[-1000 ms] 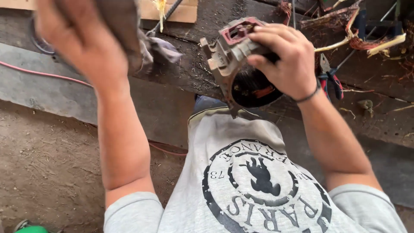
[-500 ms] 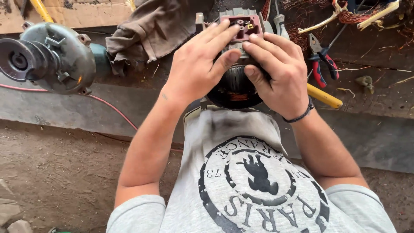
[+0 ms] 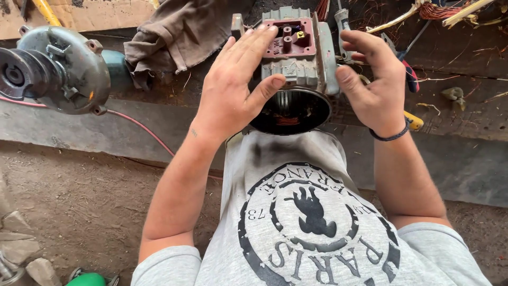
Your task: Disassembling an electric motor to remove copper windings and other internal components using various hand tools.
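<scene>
At the tabletop's (image 3: pixel 465 164) near edge, against my chest, I grip the grey motor housing (image 3: pixel 296 69) between my left hand (image 3: pixel 233 90) and right hand (image 3: pixel 373 79), fingers spread wide around its sides. A brown rag (image 3: pixel 174 37) lies just left.

No packages, labels, signs, screens.

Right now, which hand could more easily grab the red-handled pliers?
Probably the right hand. It holds the motor housing on the side where the pliers lie, just behind its fingers. The left hand is across the housing, farther away.
</scene>
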